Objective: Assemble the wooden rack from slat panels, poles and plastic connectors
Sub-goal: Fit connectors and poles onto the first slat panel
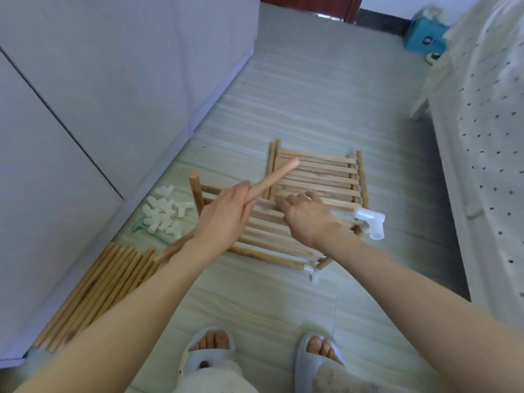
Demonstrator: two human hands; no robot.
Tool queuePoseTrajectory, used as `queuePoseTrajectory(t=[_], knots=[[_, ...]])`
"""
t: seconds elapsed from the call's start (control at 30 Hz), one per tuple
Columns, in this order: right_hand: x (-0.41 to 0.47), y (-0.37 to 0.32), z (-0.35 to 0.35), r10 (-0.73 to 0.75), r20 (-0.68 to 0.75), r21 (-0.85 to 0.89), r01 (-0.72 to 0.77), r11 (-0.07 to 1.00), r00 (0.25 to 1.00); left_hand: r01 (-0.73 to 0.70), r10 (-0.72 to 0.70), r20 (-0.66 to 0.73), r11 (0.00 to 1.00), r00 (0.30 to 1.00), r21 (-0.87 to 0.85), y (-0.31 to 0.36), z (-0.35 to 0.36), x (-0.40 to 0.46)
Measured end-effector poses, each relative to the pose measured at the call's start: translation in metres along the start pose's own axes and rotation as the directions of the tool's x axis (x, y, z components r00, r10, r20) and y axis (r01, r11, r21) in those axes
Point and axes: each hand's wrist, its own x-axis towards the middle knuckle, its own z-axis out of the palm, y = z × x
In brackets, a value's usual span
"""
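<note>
My left hand (pixel 224 215) grips a wooden pole (pixel 279 173) that slants up and to the right over the floor. Below it lies a slat panel (pixel 272 242) with a pole (pixel 195 191) standing at its far left corner and white plastic connectors at the right corners, one large (pixel 370 222) and one small (pixel 310 269). My right hand (pixel 307 215) hovers over this panel with fingers spread and relaxed, holding nothing. A second slat panel (pixel 317 177) lies flat just beyond.
A heap of white plastic connectors (pixel 166 212) sits left of the panels beside a green tool (pixel 150 231). Several spare poles (pixel 99 287) lie along the white cabinet (pixel 85 109). A bed (pixel 487 165) borders the right. My slippered feet (pixel 263 355) stand below.
</note>
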Motion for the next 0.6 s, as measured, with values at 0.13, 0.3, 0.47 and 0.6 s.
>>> queuePoseTrajectory(t=[0.13, 0.3, 0.47, 0.6], knots=[[-0.039, 0.022, -0.002, 0.045, -0.306, -0.040, -0.060, 0.997, 0.951, 0.024, -0.024, 0.107, 1.000, 0.994, 0.009, 0.001, 0.021, 0.006], [-0.078, 0.060, 0.007, 0.624, -0.065, 0.653, -0.439, 0.617, 0.779, 0.025, -0.032, 0.147, 0.999, 0.989, 0.047, 0.008, 0.015, 0.010], [-0.090, 0.069, 0.025, 0.623, 0.063, 0.909, -0.303, 0.287, 0.780, -0.106, 0.088, 0.191, 0.991, 0.978, 0.085, 0.036, -0.005, 0.011], [-0.092, 0.068, 0.021, 0.639, 0.081, 0.970, -0.207, 0.124, 0.765, -0.293, 0.278, 0.151, 0.952, 0.949, 0.087, 0.061, -0.006, 0.009]])
